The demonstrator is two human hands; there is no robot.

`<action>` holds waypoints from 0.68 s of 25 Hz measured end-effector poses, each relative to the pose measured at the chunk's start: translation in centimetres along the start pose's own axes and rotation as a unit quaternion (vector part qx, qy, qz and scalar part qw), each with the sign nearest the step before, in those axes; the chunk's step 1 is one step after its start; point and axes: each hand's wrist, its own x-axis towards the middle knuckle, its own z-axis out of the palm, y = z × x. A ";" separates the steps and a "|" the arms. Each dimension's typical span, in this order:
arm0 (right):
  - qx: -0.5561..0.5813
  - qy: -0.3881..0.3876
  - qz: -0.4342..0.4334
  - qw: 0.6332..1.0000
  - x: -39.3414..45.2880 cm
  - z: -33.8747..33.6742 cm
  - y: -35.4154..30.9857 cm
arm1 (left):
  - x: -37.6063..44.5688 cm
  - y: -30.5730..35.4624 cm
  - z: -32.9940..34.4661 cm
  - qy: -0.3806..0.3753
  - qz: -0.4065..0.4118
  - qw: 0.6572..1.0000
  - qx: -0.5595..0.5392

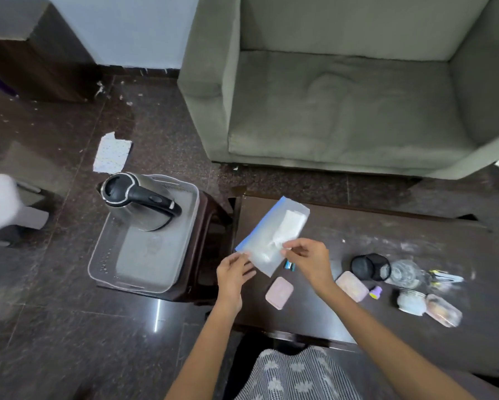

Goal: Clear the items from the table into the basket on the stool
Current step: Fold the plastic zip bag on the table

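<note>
You are holding a clear zip bag (pixel 267 241) with a blue strip along 1 edge above the left end of the dark table (pixel 386 226), using both hands. Your left hand (pixel 232 274) is pinching the bag's near lower corner, and your right hand (pixel 307 259) is gripping its near edge with thumb and fingers closed on the plastic. Something white and folded is sitting inside the bag.

Taking the table as the landmark: just off its left end, a dark stool (pixel 210 226) is carrying the clear plastic basket (pixel 144 278), and a steel kettle (pixel 143 202) with a black handle is already standing in the basket's far part. On the table, near its front edge, a pink soap case (pixel 279 292) is lying just below your hands, and a 2nd pink case (pixel 352 285) is lying to its right, past your right wrist. Further right along the table, a black mesh cup (pixel 370 267) is lying on its side, with a small purple piece (pixel 375 293) in front of it. Beyond those, several blurred clear and pinkish containers are sitting toward the table's right end. Behind the table, a grey-green sofa (pixel 343 111) is standing.
</note>
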 end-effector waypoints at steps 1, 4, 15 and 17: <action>0.008 0.006 0.004 1.000 -0.7 -1.5 0.6 | -0.4 -0.4 1.0 -0.003 0.004 1.000 0.005; 0.033 0.008 0.012 0.999 -2.0 -5.4 2.6 | -2.2 -1.4 3.9 -0.016 0.032 0.998 0.054; -0.187 -0.035 0.032 0.981 -6.8 -15.1 4.9 | -10.7 -6.3 11.0 0.038 0.298 0.919 0.256; -0.234 -0.019 0.028 0.972 -7.9 -16.6 4.6 | -12.3 -7.1 12.1 0.043 0.338 0.900 0.271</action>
